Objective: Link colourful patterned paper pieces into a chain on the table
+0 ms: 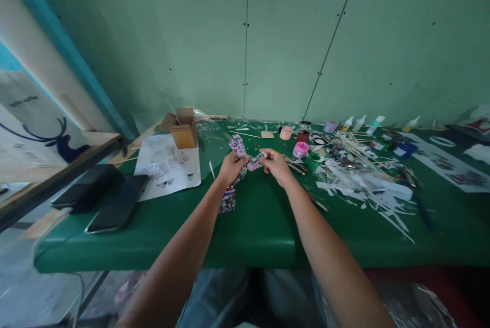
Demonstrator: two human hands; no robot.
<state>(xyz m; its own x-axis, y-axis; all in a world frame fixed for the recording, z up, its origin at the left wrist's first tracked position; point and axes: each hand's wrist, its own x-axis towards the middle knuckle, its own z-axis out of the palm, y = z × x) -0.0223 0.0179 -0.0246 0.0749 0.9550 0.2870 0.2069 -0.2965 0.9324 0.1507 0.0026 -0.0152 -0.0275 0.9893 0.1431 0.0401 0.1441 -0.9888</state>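
A strip-like piece with a busy multicoloured pattern is held above the green tabletop. My left hand is closed round its middle, with one end sticking up past the fingers and the lower part hanging below the hand. My right hand pinches a folded or looped end of the same patterned piece. Both hands are close together near the table's middle. Whether the piece is paper or fabric I cannot tell, and the fingers hide part of it.
On the left are printed sheets, a small cardboard box and a phone. To the right stand paint jars, glue bottles, thin sticks and a heap of white paper scraps. A green wall rises behind the table.
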